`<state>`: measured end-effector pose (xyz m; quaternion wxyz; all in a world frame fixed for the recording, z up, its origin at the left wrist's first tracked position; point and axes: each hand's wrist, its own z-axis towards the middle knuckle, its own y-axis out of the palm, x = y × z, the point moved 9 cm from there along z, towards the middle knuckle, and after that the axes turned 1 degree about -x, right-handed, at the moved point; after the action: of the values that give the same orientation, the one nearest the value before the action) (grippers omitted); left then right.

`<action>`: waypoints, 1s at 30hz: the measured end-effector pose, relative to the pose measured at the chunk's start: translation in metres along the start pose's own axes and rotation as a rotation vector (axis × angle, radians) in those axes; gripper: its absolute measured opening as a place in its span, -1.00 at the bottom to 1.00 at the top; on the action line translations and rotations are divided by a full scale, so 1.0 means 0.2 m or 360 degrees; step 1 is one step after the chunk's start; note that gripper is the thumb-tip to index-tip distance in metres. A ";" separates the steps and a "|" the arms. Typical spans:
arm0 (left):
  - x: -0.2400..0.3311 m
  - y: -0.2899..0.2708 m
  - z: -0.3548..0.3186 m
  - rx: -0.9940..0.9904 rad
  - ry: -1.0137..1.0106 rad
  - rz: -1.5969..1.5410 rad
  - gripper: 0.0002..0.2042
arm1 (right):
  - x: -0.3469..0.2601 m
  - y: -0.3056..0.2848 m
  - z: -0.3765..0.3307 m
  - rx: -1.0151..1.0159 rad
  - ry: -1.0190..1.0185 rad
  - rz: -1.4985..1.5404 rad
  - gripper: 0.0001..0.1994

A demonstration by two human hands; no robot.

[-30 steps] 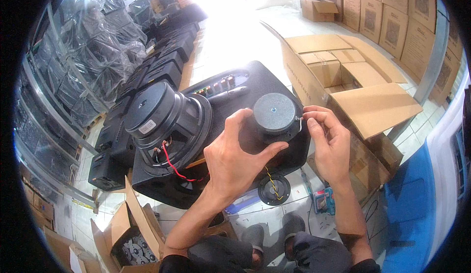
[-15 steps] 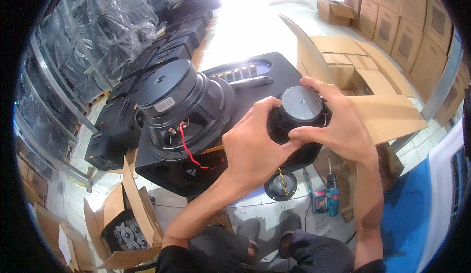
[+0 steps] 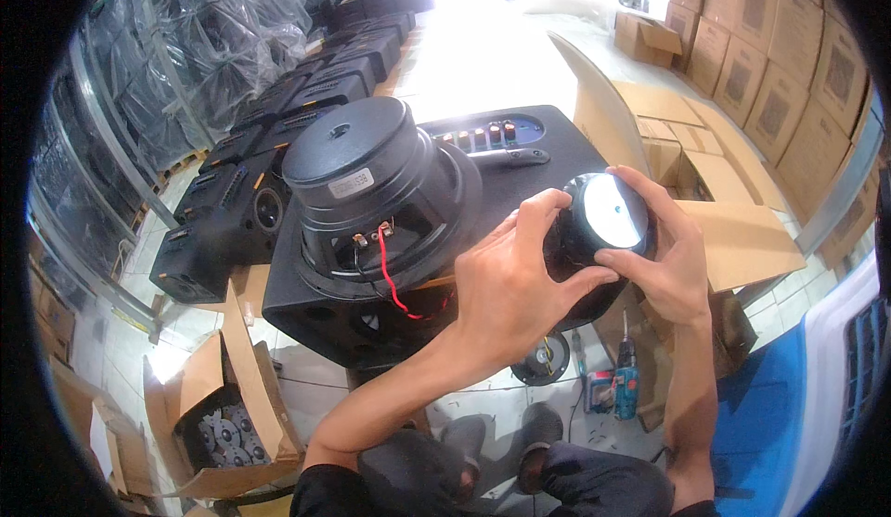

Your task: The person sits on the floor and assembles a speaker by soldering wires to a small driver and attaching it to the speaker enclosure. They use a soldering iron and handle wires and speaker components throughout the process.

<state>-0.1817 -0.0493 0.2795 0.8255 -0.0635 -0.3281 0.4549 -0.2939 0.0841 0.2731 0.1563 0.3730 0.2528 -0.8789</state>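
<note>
A small black speaker driver [image 3: 603, 220] with a shiny round magnet back is held over a black speaker cabinet [image 3: 548, 160] lying flat. My left hand [image 3: 515, 285] grips the driver from the left and my right hand [image 3: 659, 262] grips it from the right and below. A large black woofer [image 3: 371, 192] rests face down on the cabinet's left part, with a red wire [image 3: 394, 280] running from its terminals down into the cabinet.
Another small driver [image 3: 543, 359] and a blue cordless drill [image 3: 624, 387] lie on the floor below the cabinet. Open cardboard boxes [image 3: 733, 239] stand to the right, a box of parts [image 3: 218, 424] at lower left. Black cabinets [image 3: 232, 211] line the left; stacked cartons [image 3: 789, 71] are at the right.
Both hands have carried the small driver to the right and tilted it, so its shiny back now faces the camera. The view has come closer to the cabinet.
</note>
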 end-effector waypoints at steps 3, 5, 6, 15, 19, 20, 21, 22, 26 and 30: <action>-0.03 0.00 0.00 -0.0071 -0.0099 -0.0106 -0.31 | 0.00 0.00 -0.01 0.0002 -0.0028 0.0002 -0.21; -0.03 0.00 0.00 -0.0082 -0.0115 -0.0112 -0.34 | 0.01 0.00 -0.01 0.0001 0.0000 0.0074 -0.21; -0.04 -0.01 0.00 -0.0088 -0.0137 -0.0135 -0.35 | 0.01 0.00 -0.01 0.0004 0.0013 0.0109 -0.20; -0.06 -0.02 0.00 -0.0067 -0.0293 -0.0226 -0.58 | 0.00 0.00 -0.01 -0.0008 -0.0034 0.0046 -0.18; -0.05 -0.04 0.01 0.0007 -0.0273 -0.0159 -0.65 | 0.00 -0.01 -0.01 -0.0042 -0.0004 -0.0081 -0.19; -0.05 -0.04 0.01 0.0006 -0.0292 -0.0171 -0.65 | 0.00 -0.01 -0.01 -0.0039 0.0007 -0.0037 -0.19; -0.06 -0.04 0.01 0.0007 -0.0306 -0.0175 -0.65 | 0.01 -0.01 -0.01 -0.0038 0.0016 0.0007 -0.19; -0.05 -0.04 0.01 0.0013 -0.0285 -0.0175 -0.64 | 0.01 -0.01 -0.01 -0.0039 0.0009 0.0011 -0.19; -0.06 -0.04 0.01 0.0004 -0.0317 -0.0196 -0.63 | 0.00 -0.01 -0.01 -0.0034 -0.0021 0.0019 -0.18; -0.06 -0.03 0.01 0.0002 -0.0290 -0.0179 -0.63 | 0.01 0.00 -0.01 -0.0031 -0.0016 0.0028 -0.18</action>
<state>-0.1823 -0.0627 0.2782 0.8166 -0.0029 -0.4045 0.4118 -0.2944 0.0853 0.2716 0.1688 0.3692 0.2572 -0.8769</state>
